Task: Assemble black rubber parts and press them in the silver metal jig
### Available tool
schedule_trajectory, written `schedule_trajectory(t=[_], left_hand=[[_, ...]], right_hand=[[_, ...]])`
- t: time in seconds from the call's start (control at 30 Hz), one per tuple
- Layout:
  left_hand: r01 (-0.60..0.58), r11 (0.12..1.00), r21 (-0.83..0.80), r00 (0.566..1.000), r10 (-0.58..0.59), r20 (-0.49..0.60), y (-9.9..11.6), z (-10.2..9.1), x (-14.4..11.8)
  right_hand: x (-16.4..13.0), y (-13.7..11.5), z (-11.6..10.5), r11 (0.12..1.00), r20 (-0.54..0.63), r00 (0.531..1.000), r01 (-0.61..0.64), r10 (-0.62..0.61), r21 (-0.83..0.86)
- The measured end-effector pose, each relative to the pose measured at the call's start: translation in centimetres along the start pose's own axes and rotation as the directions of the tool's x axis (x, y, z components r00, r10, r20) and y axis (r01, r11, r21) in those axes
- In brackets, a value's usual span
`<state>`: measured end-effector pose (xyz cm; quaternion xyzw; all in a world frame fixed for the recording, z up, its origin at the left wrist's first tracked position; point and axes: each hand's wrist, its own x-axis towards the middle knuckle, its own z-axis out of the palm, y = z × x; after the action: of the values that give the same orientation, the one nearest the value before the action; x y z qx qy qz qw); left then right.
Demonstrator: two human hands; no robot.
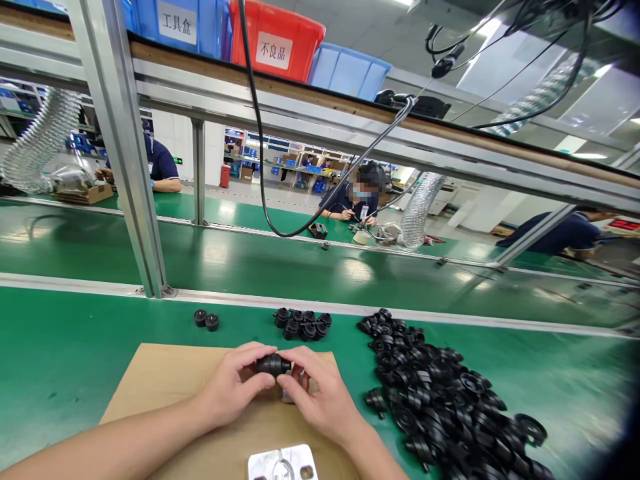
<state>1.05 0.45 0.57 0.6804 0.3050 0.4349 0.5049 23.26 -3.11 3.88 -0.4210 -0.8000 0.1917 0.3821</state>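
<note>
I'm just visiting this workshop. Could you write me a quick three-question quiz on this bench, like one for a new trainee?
1. True or false: the left hand is empty.
2. Seen from the worker's view, the big pile of black parts lies on which side of the cardboard sheet?
A) left
B) right
C) beneath it
3. Fill in: on the overhead shelf, the bin between the blue bins is ____.

Key:
1. False; it grips a black part.
2. B
3. red
</note>
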Motion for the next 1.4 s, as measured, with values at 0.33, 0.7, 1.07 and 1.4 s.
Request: schedule_trajectory(t=[0.33,0.7,1.07,1.4], left_hand=[[-0.027,0.998,-0.060,0.999,0.028,0.015,0.0,-0.1,0.1],[0.086,0.983,-0.165,0.996,-0.086,0.009,0.2,-0.1,0.6],[0.004,0.997,-0.073,0.993,0.005,0.116,1.2,-0.3,0.2],[0.050,0.993,-0.108,0.997,-0.043,0.063,0.3,0.0,0.0]], right_hand=[[0.2,-0.5,-0.2,0.998,0.041,0.998,-0.050,0.052,-0.039],[0.0,-1.5,-1.3,0.994,0.103,0.994,-0.023,0.034,-0.110],[0.2,-2.0,-0.6,0.971,0.127,0.981,-0.115,0.144,-0.208],[-0.1,-2.3,-1.1,0.931,0.026,0.997,-0.060,0.075,-0.360]])
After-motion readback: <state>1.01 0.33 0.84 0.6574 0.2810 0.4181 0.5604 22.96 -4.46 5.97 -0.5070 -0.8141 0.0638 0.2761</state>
